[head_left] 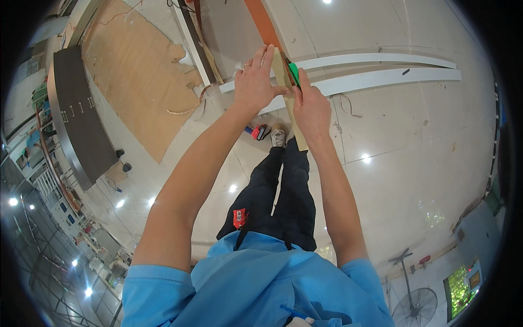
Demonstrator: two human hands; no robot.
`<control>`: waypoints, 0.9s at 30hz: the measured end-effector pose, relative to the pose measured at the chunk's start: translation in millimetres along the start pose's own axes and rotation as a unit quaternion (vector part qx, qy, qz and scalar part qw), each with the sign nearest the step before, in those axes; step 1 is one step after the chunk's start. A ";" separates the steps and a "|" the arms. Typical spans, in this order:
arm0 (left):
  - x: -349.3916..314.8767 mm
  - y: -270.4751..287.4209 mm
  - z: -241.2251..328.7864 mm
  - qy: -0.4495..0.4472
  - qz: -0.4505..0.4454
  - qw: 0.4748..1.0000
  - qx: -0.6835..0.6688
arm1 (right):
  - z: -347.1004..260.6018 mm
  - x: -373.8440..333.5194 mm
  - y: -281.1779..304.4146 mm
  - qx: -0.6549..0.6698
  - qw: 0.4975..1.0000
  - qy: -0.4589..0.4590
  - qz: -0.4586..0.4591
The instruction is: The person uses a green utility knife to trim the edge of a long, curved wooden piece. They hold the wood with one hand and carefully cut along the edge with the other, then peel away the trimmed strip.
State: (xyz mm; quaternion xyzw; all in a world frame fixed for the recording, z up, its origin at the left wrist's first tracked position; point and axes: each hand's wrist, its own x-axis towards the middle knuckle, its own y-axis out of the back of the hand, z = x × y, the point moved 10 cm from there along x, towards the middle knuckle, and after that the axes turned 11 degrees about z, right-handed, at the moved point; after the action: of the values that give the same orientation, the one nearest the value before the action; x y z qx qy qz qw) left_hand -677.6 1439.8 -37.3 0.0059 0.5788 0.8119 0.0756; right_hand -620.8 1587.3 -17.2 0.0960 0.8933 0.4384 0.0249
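Note:
A long, narrow beige strip (pixel 299 141) runs from near my legs up to an orange board. My left hand (pixel 255 82) lies along the strip's left side, fingers stretched forward and thumb across it, holding it. In my right hand (pixel 313 111) is a green-handled utility knife (pixel 295 73), its dark tip pointing forward close to the strip's right edge. The orange board (pixel 259 20) extends away beyond my hands. Two long white strips (pixel 376 80) pass crosswise beneath the work and reach to the right. What the blade touches is too small to tell.
A red and black tool (pixel 259 132) lies on the tiled floor beside my shoe (pixel 278 136). To the left are a large brown sheet (pixel 136 71) and a dark panel with handles (pixel 76 114). A standing fan (pixel 415 305) is at the lower right.

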 end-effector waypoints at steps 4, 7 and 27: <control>-0.9 -0.9 -1.2 0.005 -0.008 1.000 0.001 | -1.3 -1.5 -5.8 -0.033 0.999 -0.006 -0.018; 0.3 -0.3 -1.0 -0.001 -0.001 1.000 -0.007 | 1.9 -3.5 -10.2 -0.045 0.998 -0.019 -0.031; 3.8 -0.7 -3.0 -0.006 0.014 1.000 -0.008 | -27.0 -1.5 -17.1 -0.132 0.987 0.016 -0.092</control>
State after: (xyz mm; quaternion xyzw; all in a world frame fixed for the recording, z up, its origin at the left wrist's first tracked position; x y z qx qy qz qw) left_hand -681.6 1437.8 -39.3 0.0181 0.5714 0.8177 0.0677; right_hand -625.3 1555.8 -14.1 0.0018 0.8330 0.5496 0.0631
